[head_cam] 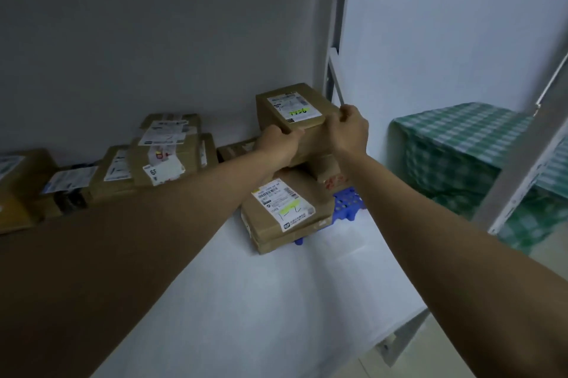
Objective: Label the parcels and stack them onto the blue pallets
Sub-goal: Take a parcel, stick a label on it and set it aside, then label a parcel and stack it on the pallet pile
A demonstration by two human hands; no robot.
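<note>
A labelled parcel (292, 110) is gripped at its near corners by the left hand (278, 144) and right hand (350, 125), atop the stack over the blue pallet (349, 200); it should be lowered squarely, edges aligned.

hands: left (278, 144), right (350, 125) grip top parcel (292, 107) | stack on blue pallet (349, 200)

top parcel (292, 107) on stack | pallet (349, 202) under stack | loose parcels (166, 156) left
</note>
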